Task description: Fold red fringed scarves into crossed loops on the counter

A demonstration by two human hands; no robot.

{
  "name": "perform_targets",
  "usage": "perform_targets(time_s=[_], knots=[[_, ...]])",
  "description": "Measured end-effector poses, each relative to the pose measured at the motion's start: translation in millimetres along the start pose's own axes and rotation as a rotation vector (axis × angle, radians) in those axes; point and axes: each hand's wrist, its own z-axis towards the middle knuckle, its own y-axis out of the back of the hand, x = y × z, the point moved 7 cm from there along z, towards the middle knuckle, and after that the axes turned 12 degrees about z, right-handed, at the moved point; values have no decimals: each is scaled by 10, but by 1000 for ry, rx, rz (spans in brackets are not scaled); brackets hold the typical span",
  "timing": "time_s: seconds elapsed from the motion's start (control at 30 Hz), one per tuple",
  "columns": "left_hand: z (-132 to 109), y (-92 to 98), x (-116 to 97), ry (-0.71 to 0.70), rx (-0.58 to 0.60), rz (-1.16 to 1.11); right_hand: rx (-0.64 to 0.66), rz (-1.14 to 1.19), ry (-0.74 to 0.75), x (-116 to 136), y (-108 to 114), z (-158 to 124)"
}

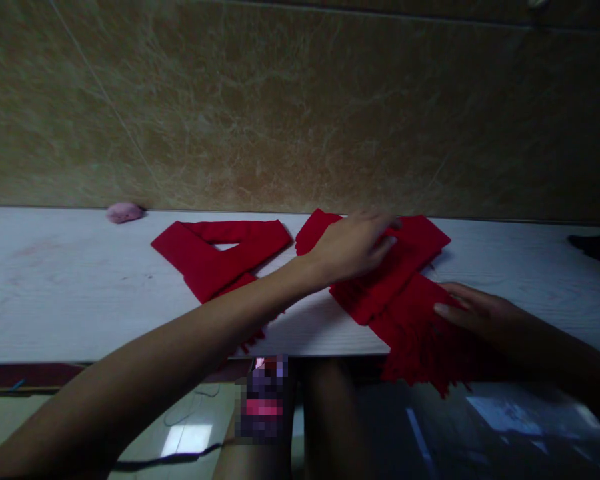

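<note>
A red scarf point(420, 233) with fringed ends lies folded and crossed over itself on the white wood-grain surface. My left hand point(353, 247) is over its upper part, slightly blurred, thumb and fingers apart; whether it touches the cloth I cannot tell. With the thumb on top, my right hand point(475, 310) grips the scarf's lower fringed end, which hangs past the front edge. Left of it lies a second red scarf point(220, 263), folded into a crossed loop with a gap in the middle. My left forearm hides part of that one's lower end.
Behind the white surface point(70, 287) rises a marbled tile wall point(280, 113). A small pink fuzzy thing point(124, 213) sits at the back left. Something black point(597, 247) lies at the far right. Below the front edge are my legs, a pixelated patch and a shiny floor point(185, 437).
</note>
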Motion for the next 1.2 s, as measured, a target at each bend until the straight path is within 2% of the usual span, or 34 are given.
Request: perform_targets(time_s=[0.1,0.2,0.3,0.53,0.67,0.73,0.8,0.9,0.97,1.03,1.1,1.2], knots=[[-106,-192,-323,-234,121,122,-130,-261,109,158,338,14],[-211,-436,-395,-261,262,143,-191,-353,128,195,503,0],[-257,-522,-356,-252,293,56,-189,-345,121,174,480,-45],[-264,-432,-291,-184,241,-222,-252,-337,164,303,327,-159],[-278,-167,-173,-137,200,-284,-249,-288,192,235,398,-189],[-321,47,36,-101,159,-241,-226,-215,175,112,452,-217],[-413,285,376,-38,97,-179,-207,-131,133,-31,493,-255],[-681,611,1100,165,2,-62,-157,-71,123,-130,478,-304],[-959,756,1641,360,-9,29,-110,-62,152,-81,412,-318],[-1301,859,2146,567,-12,131,-68,-67,146,22,291,-316],[-1659,913,2555,748,-24,224,-36,-87,124,173,91,-310],[-2098,848,2941,919,-29,313,44,-114,164,481,-409,-304]])
